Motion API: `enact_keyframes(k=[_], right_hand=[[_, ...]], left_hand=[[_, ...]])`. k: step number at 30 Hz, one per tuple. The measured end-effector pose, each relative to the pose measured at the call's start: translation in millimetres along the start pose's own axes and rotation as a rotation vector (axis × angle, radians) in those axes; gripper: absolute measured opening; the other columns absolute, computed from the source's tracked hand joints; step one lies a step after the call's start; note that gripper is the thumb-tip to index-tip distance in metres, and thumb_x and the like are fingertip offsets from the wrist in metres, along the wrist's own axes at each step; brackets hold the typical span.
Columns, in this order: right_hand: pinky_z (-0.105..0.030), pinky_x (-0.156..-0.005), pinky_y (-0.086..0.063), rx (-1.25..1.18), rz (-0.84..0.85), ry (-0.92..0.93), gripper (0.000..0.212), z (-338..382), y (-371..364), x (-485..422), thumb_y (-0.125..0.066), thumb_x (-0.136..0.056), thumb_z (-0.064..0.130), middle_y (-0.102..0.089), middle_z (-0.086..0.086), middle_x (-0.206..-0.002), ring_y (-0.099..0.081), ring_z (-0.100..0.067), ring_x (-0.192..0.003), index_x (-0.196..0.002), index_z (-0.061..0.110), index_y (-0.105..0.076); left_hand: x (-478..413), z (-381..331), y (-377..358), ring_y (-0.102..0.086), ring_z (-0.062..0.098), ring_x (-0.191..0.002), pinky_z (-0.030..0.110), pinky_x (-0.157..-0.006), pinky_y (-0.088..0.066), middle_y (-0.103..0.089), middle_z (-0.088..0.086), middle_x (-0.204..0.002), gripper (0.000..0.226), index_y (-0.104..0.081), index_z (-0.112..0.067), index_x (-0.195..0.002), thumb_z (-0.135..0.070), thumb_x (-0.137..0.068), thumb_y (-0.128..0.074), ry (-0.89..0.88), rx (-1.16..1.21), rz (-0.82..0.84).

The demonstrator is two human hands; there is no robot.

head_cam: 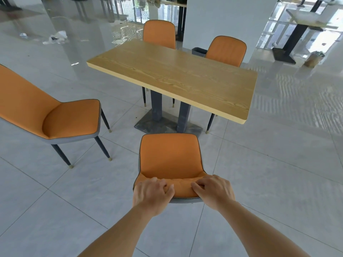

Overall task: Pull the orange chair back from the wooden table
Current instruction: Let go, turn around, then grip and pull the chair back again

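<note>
Orange chair (pixel 169 154) nearest of four, one wooden table (pixel 172 75), left hand (pixel 151 195) and right hand (pixel 216 191) curled round its backrest, one grey bin (pixel 198 51), contents hidden

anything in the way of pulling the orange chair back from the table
Nothing visible. The left hand and right hand grip the orange chair by its backrest, and the floor behind it is bare tile. A second chair stands apart to the left.

orange chair (pixel 169 154): smooth matt leather-look upholstery
wooden table (pixel 178 75): matt grained wood top
floor (pixel 269 182): glossy grey tiles
</note>
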State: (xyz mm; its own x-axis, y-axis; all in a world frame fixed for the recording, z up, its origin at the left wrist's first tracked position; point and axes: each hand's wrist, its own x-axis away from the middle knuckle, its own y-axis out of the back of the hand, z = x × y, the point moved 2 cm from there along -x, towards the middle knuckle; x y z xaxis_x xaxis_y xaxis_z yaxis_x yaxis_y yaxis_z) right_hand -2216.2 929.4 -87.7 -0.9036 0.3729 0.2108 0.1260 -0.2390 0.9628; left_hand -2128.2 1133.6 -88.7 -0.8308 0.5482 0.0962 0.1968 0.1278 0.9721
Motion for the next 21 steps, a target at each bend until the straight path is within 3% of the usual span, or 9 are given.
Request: enact_keyframes(k=[9,13,21], right_hand=[[-0.028,-0.071,-0.040,0.033,0.044,-0.008,0.049,-14,22,-40,-0.028,-0.092,0.063,-0.060,0.015,-0.080,-0.049,-0.005,-0.085,-0.082,0.035,-0.067],[-0.030,-0.074,-0.042,0.032,0.068,-0.015,0.052,-17,25,-51,-0.023,-0.088,0.065,-0.055,0.014,-0.076,-0.050,-0.007,-0.087,-0.070,0.031,-0.058],[-0.030,-0.071,-0.044,0.031,0.018,-0.009,0.056,-22,30,-72,-0.021,-0.085,0.064,-0.058,0.009,-0.074,-0.052,-0.008,-0.082,-0.072,0.025,-0.058]], left_hand=[[-44,-11,2,-0.056,0.014,-0.084,0.037,-0.080,-0.050,-0.064,-0.007,-0.093,0.063,-0.062,-0.030,-0.088,-0.064,-0.088,-0.010,-0.035,0.014,0.045],[-58,-11,1,-0.055,0.013,-0.079,0.034,-0.076,-0.048,-0.063,-0.007,-0.090,0.056,-0.059,-0.029,-0.085,-0.064,-0.090,-0.015,-0.046,0.025,0.069],[-79,-15,7,-0.054,0.011,-0.074,0.029,-0.061,-0.042,-0.061,-0.008,-0.086,0.052,-0.061,-0.029,-0.084,-0.061,-0.094,-0.021,-0.034,0.006,0.087]])
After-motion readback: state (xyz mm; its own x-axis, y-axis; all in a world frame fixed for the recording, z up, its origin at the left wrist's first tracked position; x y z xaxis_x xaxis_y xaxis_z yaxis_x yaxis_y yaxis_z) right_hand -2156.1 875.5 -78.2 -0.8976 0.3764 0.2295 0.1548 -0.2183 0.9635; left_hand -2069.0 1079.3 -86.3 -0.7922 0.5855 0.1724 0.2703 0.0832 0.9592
